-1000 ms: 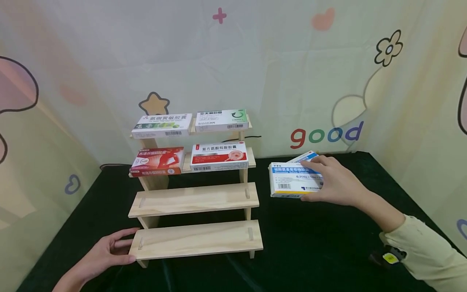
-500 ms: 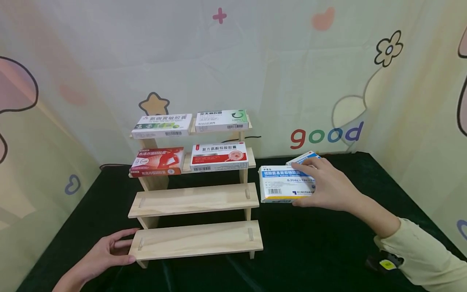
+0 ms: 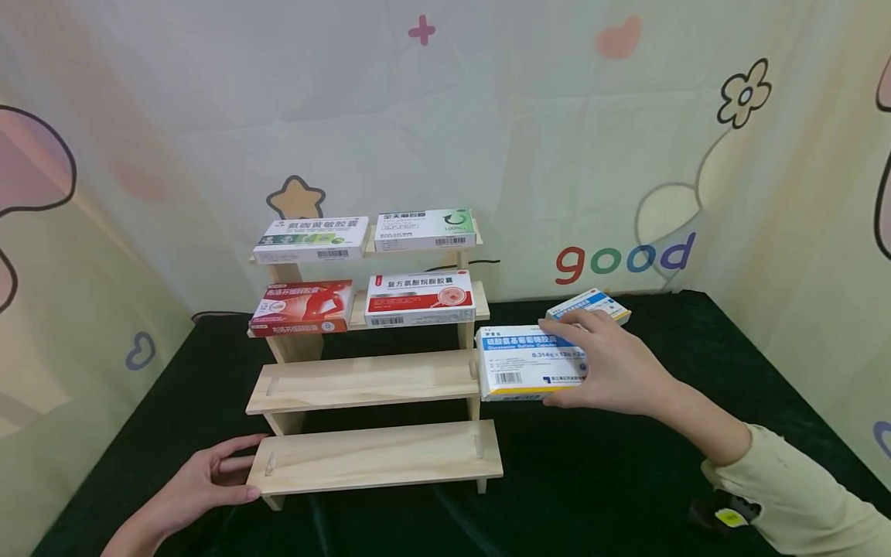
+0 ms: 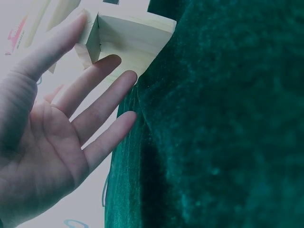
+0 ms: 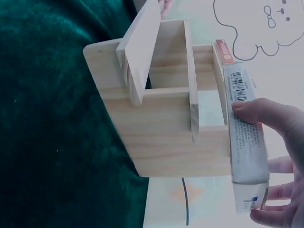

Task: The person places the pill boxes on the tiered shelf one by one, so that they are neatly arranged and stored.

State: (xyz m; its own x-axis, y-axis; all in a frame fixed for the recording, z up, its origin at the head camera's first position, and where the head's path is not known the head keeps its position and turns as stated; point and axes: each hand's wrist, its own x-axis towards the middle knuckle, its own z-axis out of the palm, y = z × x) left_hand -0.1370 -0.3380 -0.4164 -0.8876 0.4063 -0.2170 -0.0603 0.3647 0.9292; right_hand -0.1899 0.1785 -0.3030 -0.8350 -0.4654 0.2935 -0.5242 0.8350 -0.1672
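Observation:
My right hand point(image 3: 609, 363) grips a white and blue medicine box point(image 3: 522, 360) by its right end, thumb below and fingers above in the head view. The box is level with the right end of a four-tier wooden display stand point(image 3: 376, 456). In the right wrist view, my thumb presses on the box's barcode side point(image 5: 247, 142). My left hand point(image 3: 202, 483) holds the left end of the stand's lowest shelf with thumb and index finger. Its other fingers spread free in the left wrist view. The two lower shelves, including the second-lowest point(image 3: 376, 379), are bare.
White medicine boxes point(image 3: 309, 240) point(image 3: 425, 230) lie on the top tier. A red box point(image 3: 302, 307) and a red and white box point(image 3: 421, 298) lie on the tier below. Another blue and white box point(image 3: 605, 304) stands behind my right hand on dark green cloth point(image 3: 599, 480).
My right hand has carried the medicine box left and slightly toward the front, up to the stand's right side. More of the box behind shows. The left hand stays put.

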